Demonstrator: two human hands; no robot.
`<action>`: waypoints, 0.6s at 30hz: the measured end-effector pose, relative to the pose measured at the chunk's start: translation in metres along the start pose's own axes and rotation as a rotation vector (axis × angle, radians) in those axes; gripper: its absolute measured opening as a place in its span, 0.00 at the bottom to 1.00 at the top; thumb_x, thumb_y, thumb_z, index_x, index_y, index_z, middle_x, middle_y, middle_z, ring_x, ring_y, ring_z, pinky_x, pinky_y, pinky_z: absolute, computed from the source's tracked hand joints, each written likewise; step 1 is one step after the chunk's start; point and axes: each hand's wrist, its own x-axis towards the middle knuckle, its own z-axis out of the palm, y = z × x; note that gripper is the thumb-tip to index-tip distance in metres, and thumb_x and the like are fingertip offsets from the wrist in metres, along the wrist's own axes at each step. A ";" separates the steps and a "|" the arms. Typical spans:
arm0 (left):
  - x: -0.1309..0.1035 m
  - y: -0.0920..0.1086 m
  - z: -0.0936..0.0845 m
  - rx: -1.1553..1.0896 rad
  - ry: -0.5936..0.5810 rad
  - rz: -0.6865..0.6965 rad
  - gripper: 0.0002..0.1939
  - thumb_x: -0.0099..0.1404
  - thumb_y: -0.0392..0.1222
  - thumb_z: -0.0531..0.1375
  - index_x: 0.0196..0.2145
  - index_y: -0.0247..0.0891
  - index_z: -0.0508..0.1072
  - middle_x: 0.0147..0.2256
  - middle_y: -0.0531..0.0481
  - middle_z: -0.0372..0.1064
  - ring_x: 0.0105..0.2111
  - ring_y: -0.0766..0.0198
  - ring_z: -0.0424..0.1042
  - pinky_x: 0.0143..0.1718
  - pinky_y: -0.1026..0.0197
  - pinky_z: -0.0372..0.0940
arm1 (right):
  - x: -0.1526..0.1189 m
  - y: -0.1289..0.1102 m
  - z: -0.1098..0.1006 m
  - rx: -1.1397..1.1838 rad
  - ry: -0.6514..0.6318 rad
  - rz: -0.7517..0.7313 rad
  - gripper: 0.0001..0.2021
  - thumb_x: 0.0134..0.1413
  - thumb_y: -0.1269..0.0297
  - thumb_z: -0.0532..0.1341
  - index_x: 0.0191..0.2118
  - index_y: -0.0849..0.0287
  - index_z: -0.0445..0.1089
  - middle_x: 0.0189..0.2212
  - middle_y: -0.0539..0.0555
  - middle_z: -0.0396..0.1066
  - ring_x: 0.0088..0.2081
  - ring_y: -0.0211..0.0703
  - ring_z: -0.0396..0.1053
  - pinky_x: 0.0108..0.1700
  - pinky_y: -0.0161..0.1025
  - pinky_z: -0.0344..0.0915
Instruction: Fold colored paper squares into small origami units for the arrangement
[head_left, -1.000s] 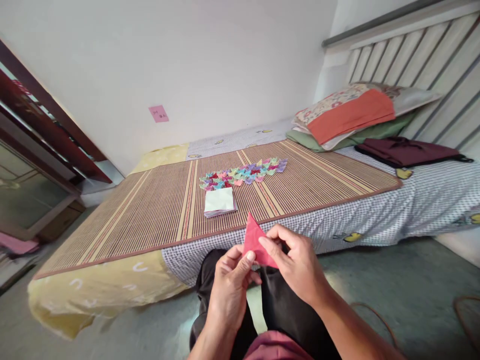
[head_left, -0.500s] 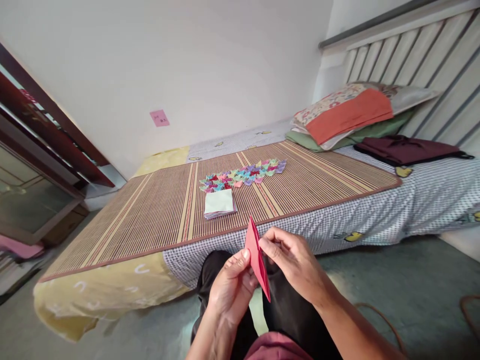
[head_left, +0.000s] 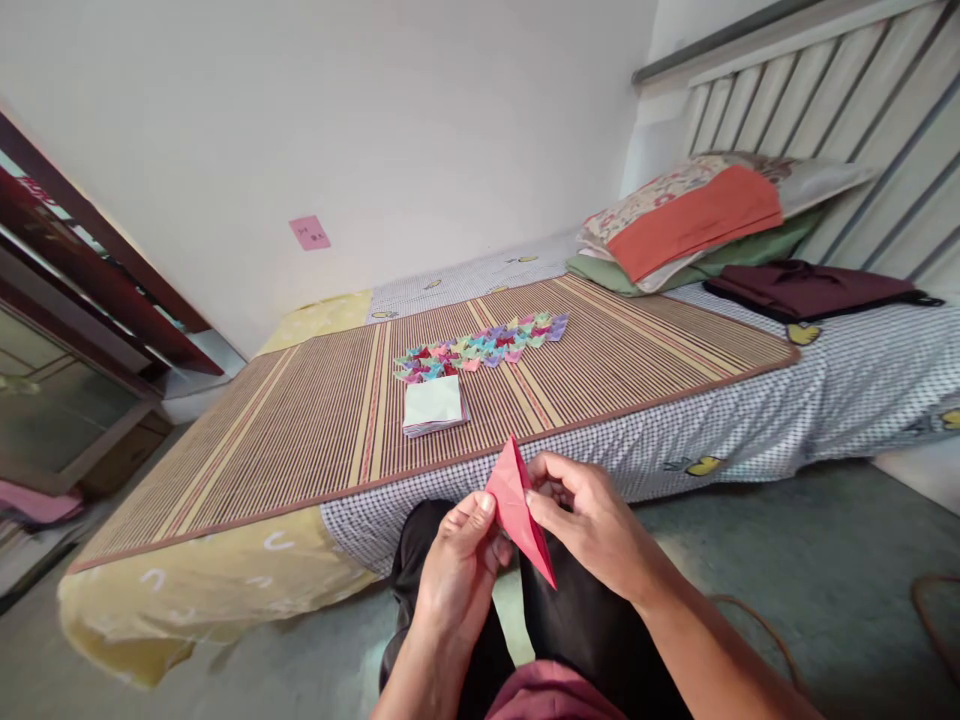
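Observation:
A folded red paper (head_left: 517,505) with pointed ends is held over my knees, between both hands. My left hand (head_left: 461,560) pinches its left corner with thumb and fingers. On the other side, my right hand (head_left: 581,515) grips the paper's right edge, its fingertips partly hidden behind the sheet. Beyond them, a stack of paper sheets (head_left: 433,402), pale on top, lies near the front of the striped mat (head_left: 322,430). Just behind the stack are rows of small colourful folded paper pieces (head_left: 487,345).
The mat covers a bed with a checked and yellow sheet (head_left: 225,590). Pillows (head_left: 690,220) and a dark maroon folded cloth (head_left: 810,285) lie at the right, by the slatted headboard (head_left: 825,110). A pink card (head_left: 310,233) is on the wall.
The red paper has turned so that more of its flat, creased face shows, and its lower tip has swung right. Both hands still hold it. The view has shifted slightly.

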 end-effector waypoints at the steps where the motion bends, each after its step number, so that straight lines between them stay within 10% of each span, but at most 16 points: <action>1: 0.001 0.000 0.000 0.013 -0.004 0.004 0.18 0.56 0.48 0.78 0.27 0.32 0.79 0.23 0.54 0.68 0.21 0.73 0.62 0.22 0.71 0.61 | 0.000 -0.001 0.000 0.015 -0.017 0.011 0.06 0.58 0.71 0.59 0.30 0.56 0.68 0.22 0.46 0.69 0.24 0.37 0.66 0.27 0.33 0.63; 18: -0.003 -0.006 0.006 0.070 0.055 0.098 0.21 0.59 0.59 0.73 0.26 0.37 0.78 0.25 0.49 0.75 0.28 0.60 0.74 0.31 0.62 0.70 | -0.001 0.019 0.027 -0.136 0.185 -0.117 0.14 0.62 0.70 0.61 0.25 0.55 0.59 0.23 0.46 0.60 0.27 0.38 0.60 0.30 0.34 0.59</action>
